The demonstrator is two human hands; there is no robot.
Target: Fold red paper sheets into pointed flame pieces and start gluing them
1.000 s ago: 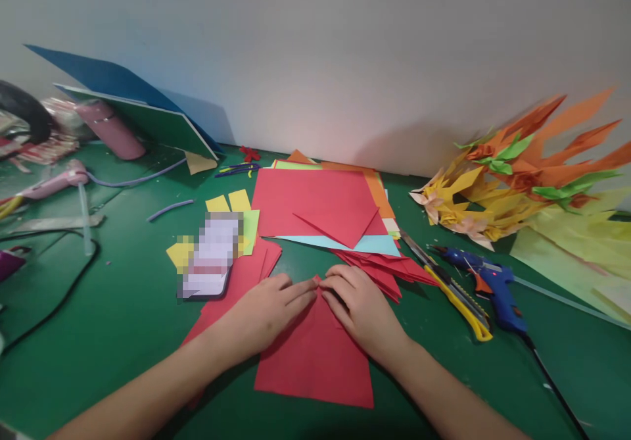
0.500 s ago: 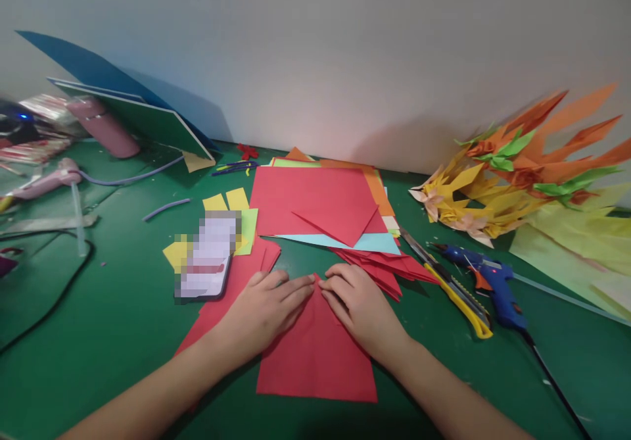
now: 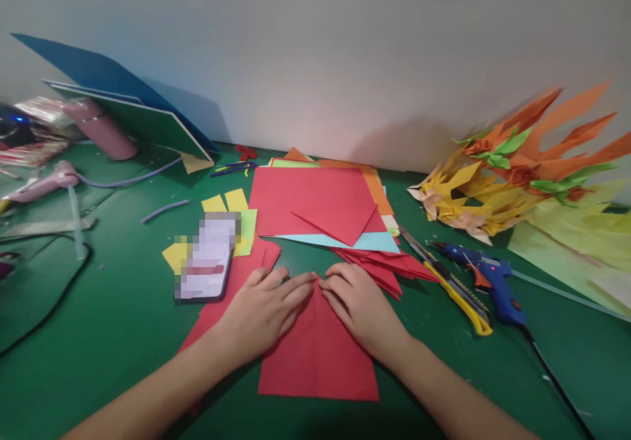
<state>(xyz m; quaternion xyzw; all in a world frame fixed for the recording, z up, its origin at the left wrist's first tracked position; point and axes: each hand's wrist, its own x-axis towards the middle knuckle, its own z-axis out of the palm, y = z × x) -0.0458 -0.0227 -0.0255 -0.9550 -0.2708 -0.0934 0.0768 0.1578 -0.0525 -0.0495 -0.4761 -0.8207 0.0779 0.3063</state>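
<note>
A sheet of red paper (image 3: 318, 361) lies in front of me with a faint crease down its middle and its far end narrowing to a point. My left hand (image 3: 269, 305) is closed on the left side of that point, fingertips pressed at the tip. On the other side my right hand (image 3: 362, 302) grips the right edge, its fingertips almost meeting the left ones. Both hands hide the sheet's upper sides. Just beyond lie folded red paper pieces (image 3: 384, 269), and more red paper (image 3: 224, 312) sits beneath my left forearm.
A phone (image 3: 210, 256) lies left on yellow slips. Behind is a stack of coloured sheets (image 3: 310, 193). To the right are a yellow utility knife (image 3: 456, 295), a blue glue gun (image 3: 493, 275) and folded paper flowers (image 3: 522, 170). A pink glue gun (image 3: 44, 187) rests far left.
Almost nothing differs. The view has shifted very slightly, while both hands stay on the red paper's tip.
</note>
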